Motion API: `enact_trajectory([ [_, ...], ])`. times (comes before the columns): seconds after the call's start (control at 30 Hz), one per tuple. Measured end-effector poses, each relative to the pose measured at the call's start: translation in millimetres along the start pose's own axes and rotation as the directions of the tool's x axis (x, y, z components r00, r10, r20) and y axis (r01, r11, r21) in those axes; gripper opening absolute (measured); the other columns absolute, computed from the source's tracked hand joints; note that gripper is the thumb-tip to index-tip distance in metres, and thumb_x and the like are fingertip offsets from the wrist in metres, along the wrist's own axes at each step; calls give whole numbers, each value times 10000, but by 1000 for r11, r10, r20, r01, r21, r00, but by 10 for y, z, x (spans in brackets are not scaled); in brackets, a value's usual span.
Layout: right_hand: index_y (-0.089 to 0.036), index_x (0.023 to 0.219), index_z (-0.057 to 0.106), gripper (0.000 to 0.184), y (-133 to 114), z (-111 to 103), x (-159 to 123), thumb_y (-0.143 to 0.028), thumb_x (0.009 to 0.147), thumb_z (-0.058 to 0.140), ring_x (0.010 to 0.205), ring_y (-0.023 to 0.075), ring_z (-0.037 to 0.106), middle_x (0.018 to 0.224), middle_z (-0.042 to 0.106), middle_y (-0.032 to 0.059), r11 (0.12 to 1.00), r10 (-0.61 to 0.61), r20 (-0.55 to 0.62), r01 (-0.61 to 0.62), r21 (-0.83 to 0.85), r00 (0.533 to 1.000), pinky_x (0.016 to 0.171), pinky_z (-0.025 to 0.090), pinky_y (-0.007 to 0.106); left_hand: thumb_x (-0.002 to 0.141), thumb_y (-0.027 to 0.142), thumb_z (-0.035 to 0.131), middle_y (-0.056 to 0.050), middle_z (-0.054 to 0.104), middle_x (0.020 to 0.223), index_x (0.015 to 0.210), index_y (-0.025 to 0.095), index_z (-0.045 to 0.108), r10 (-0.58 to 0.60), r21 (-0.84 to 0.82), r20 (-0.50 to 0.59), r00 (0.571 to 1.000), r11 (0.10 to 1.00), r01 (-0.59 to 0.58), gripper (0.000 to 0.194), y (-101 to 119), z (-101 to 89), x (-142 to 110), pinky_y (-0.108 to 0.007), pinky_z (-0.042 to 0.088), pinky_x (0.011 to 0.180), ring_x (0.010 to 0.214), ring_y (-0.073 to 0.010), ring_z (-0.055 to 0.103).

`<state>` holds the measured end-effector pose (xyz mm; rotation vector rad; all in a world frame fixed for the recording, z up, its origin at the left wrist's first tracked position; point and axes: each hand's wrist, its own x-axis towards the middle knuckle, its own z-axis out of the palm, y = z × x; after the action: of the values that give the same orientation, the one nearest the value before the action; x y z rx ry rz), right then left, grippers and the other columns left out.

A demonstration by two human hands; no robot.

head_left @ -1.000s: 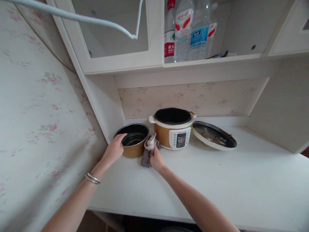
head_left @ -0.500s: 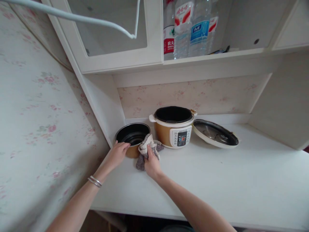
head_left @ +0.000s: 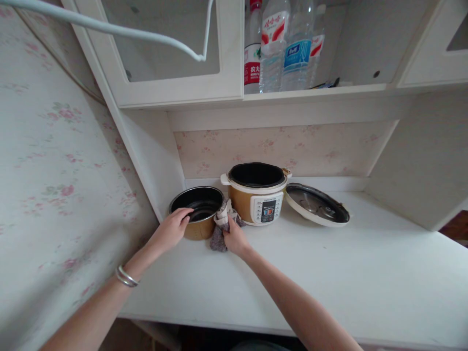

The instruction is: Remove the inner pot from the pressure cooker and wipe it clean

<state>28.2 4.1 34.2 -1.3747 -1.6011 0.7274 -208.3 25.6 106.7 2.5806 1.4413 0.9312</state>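
Observation:
My left hand [head_left: 174,227] is closed over the near left rim of a gold inner pot [head_left: 200,230] with a black interior, its fingertips reaching inside. A grey and cream cloth [head_left: 219,238] is bunched in my right hand [head_left: 236,236], pressed to the pot's outer right side. Part of that side is hidden behind the cloth. Just right of the cloth stands a gold and white electric cooker [head_left: 241,201], open at the top and dark inside. The cooker's round lid [head_left: 316,204] lies tilted beside it, metal underside up.
The pot and cooker rest on a white desk [head_left: 329,282] against papered walls. Above hangs a white cabinet with a glass door [head_left: 164,53] and a shelf of plastic bottles [head_left: 272,53]. A pale cable [head_left: 109,27] crosses the upper left.
My left fingers have moved from the pot's near rim further over it, into the opening. The cloth in my right hand has slid back along the pot's right side. The view has shifted slightly.

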Motion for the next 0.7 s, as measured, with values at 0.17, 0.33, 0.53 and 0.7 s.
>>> enact_trajectory([
  [0.17, -234, 1419, 391, 699, -42, -52, -3, -66, 748, 485, 1284, 214, 462, 1367, 533, 54, 1000, 3, 20, -3, -21, 1000, 1081, 345, 386, 947, 440, 355, -88, 630, 1227, 1135, 200, 648, 3, 153, 170, 985, 988, -29, 422, -533, -204, -21, -431, 351, 1084, 1177, -243, 544],
  [0.33, -198, 1454, 333, 705, -66, 49, -67, -64, 772, 454, 1343, 217, 390, 1462, 425, 73, 999, 10, -5, -10, -48, 1000, 1105, 310, 389, 955, 429, 355, -33, 689, 990, 924, 250, 689, 86, 103, 238, 967, 988, -114, 380, -480, -180, 5, -433, 295, 1111, 1039, -208, 593],
  [0.53, -145, 1481, 274, 747, -143, 241, -213, -35, 757, 421, 1380, 258, 332, 1542, 272, 106, 996, 30, -26, -32, -89, 999, 1098, 323, 422, 972, 359, 371, -10, 650, 777, 824, 236, 667, 110, 133, 67, 992, 984, -118, 353, 130, 229, -46, -414, 313, 1097, 767, -166, 605],
  [0.7, -92, 1487, 233, 779, -189, 374, -324, -10, 733, 410, 1415, 233, 259, 1555, 222, 134, 996, -16, 20, 18, -89, 1000, 1104, 317, 391, 968, 258, 376, -42, 638, 772, 828, 201, 659, 33, 282, -190, 981, 959, 22, 321, 497, 593, -8, -440, 322, 1069, 797, -197, 601],
])
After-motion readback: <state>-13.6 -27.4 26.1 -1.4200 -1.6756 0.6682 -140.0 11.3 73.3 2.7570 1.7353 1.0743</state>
